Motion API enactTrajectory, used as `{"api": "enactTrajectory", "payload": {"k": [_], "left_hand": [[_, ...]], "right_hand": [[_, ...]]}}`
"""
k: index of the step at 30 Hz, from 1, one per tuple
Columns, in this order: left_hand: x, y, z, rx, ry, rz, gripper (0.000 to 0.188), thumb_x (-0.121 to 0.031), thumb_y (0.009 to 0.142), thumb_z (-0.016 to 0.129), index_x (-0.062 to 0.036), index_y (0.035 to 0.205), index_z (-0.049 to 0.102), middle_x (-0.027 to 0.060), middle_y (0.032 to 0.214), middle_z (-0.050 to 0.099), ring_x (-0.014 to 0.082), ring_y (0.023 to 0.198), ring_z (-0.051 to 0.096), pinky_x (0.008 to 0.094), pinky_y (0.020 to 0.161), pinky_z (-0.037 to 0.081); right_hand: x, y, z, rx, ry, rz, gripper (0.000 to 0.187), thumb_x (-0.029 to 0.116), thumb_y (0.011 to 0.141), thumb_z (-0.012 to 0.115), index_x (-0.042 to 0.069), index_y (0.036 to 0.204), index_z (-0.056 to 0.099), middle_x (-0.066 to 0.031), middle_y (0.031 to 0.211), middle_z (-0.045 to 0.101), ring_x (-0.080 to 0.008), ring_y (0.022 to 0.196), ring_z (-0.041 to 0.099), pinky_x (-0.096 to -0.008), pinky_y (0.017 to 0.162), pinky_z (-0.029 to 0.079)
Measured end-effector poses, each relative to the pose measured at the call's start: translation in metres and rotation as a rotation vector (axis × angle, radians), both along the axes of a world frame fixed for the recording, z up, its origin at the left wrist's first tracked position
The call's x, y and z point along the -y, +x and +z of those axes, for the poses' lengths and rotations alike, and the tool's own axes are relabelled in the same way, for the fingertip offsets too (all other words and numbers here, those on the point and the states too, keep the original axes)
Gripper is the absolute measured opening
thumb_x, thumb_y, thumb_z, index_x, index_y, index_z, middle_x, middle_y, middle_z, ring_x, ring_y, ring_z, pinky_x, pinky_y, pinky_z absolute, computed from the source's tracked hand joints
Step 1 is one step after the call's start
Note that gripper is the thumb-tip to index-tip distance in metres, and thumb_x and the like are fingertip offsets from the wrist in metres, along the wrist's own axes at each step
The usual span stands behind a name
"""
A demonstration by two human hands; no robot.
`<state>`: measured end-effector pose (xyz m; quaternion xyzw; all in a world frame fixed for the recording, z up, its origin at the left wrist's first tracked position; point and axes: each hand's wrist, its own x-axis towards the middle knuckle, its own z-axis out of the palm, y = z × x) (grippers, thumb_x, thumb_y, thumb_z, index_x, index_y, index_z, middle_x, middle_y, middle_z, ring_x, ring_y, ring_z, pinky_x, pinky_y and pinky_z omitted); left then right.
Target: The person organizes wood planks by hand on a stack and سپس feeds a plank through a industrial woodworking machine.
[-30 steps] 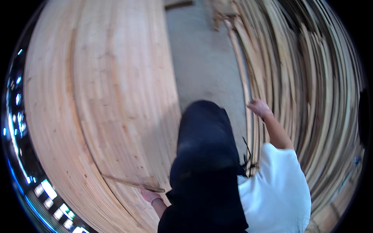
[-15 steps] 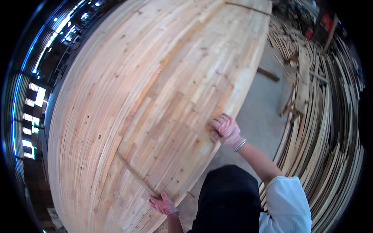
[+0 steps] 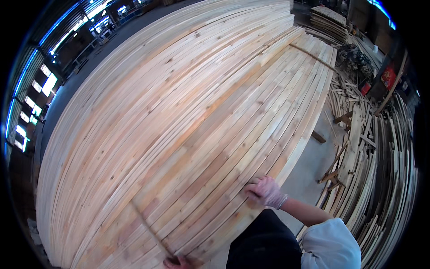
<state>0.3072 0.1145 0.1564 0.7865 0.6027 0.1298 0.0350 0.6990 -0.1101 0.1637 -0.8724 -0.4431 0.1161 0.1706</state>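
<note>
A wide layer of long, pale wooden boards (image 3: pixel 215 148) lies side by side in front of me. My right hand (image 3: pixel 266 190), in a light glove with a knitted cuff, rests curled on the boards close to their right side. Its fingers are bent under and blurred, so whatever they may hold is hidden. At the lower edge, partly cut off, my left hand (image 3: pixel 178 262) has its fingers closed at the near end of a thin wooden stick (image 3: pixel 150 228). That stick lies crosswise over the boards.
Another crosswise stick (image 3: pixel 312 57) lies at the far end. To the right, a wooden trestle (image 3: pixel 333 177) stands by long piled strips (image 3: pixel 371 188). A block end (image 3: pixel 318 136) juts from under the boards. Stacked panels (image 3: pixel 329 20) are at the far right.
The view has shifted, showing more of the far end of the boards. Both hands now appear lower in the picture, the left partly out of it. The right hand remains curled on the boards.
</note>
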Motion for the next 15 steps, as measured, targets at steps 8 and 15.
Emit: {"api": "enactTrajectory", "payload": {"k": [8, 15], "left_hand": [[-0.163, 0.210, 0.001, 0.012, 0.140, -0.479, 0.066, -0.025, 0.080, 0.072, 0.0028, 0.133, 0.044, 0.0249, 0.137, 0.042, 0.0425, 0.128, 0.039, 0.0473, 0.107, 0.032], [-0.220, 0.426, 0.004, -0.116, 0.015, -0.643, 0.075, -0.034, 0.076, 0.075, -0.0022, 0.136, 0.042, 0.0233, 0.138, 0.044, 0.0411, 0.128, 0.040, 0.0487, 0.107, 0.032]], "right_hand": [[-0.143, 0.240, 0.017, 0.369, 0.438, 0.212, 0.030, 0.034, 0.081, 0.063, 0.010, 0.100, 0.059, -0.0102, 0.097, 0.057, -0.0280, 0.102, 0.054, -0.0400, 0.090, 0.041], [-0.256, 0.322, -0.004, 0.370, 0.251, 0.066, 0.043, 0.045, 0.077, 0.063, 0.010, 0.103, 0.061, -0.0100, 0.105, 0.060, -0.0266, 0.106, 0.053, -0.0418, 0.098, 0.036]]}}
